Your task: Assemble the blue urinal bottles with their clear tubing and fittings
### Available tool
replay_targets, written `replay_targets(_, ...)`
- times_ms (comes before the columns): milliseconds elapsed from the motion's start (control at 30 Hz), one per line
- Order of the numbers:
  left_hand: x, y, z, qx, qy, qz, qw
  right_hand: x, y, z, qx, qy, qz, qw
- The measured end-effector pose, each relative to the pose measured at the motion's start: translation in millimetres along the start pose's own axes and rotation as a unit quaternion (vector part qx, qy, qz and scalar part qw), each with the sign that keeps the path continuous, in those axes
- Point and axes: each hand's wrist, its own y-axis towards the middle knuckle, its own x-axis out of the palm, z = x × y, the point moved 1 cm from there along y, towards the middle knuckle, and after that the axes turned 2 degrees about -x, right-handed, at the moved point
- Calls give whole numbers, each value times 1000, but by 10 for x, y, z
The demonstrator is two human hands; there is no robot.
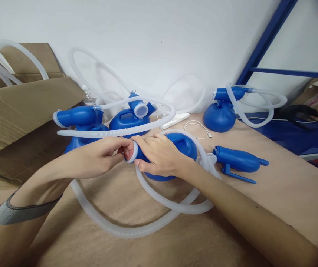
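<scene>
Near the middle of the table is a blue plastic urinal bottle (pixel 182 144) with a loop handle. Its neck points left and ends in a white rim (pixel 131 152). My right hand (pixel 159 155) is wrapped over the neck from above, closed, hiding most of it. At the mouth, my left hand (pixel 105 155) is closed, fingers curled into the opening and touching the white rim. The fingertips are partly hidden inside. A translucent corrugated hose (pixel 125 231) loops on the table in front of and around this bottle.
More blue bottles with coiled hoses stand behind: one left (pixel 78 116), one centre (pixel 129 120), one right (pixel 219 116). A loose blue spout piece (pixel 238 159) lies right. A cardboard box (pixel 22 111), a power strip (pixel 177 120), a white cable (pixel 197 128) and a blue metal frame (pixel 264 44) surround them.
</scene>
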Motion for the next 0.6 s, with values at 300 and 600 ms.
replay_targets(300,-3,-2,1,20,8,2,1000,-9,-4,-6,-2,10,16,1000)
replay_targets(600,-13,0,-24,44,42,-13,998,-21,-23,-12,-2,20,25,999)
